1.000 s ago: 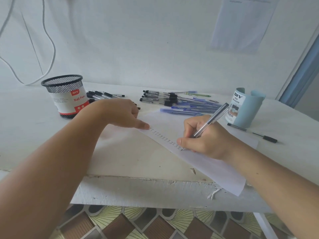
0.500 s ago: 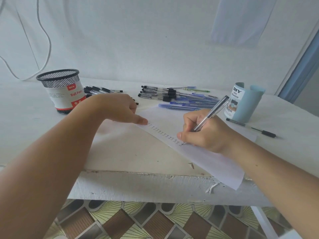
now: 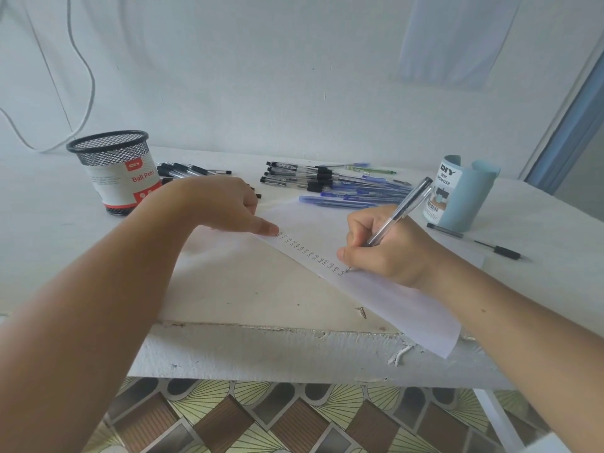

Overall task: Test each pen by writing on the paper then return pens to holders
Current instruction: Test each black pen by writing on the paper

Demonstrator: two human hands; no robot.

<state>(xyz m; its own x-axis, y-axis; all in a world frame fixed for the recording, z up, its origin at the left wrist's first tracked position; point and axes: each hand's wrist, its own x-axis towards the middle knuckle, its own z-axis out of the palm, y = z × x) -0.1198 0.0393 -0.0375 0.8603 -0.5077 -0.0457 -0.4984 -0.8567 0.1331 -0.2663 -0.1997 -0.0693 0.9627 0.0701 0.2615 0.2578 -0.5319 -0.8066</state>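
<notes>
Pen (image 3: 399, 213) in right hand (image 3: 389, 253) grip, holders labelled "Ball Pens" (image 3: 121, 178) – "DIY Desk Organizer" (image 3: 457, 194)

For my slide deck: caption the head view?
Right hand tests a pen on paper steadied by left hand.

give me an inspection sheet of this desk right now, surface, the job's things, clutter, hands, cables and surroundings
Surface: white table, front edge chipped, paint flaking.
Job's things: paper lies angled, its corner past the table edge, with a column of small written marks. Clear pen tip on the paper. Black pens and blue pens lie loose at the back. Mesh holder and blue organizer upright; no pens visible inside.
Clutter: one black pen lying by the organizer.
Hands: left hand presses the paper's corner with a fingertip; right hand grips the clear pen, writing.
Cables: white cable hanging on the wall.
Surroundings: white wall, sheet pinned up, patterned floor.
</notes>
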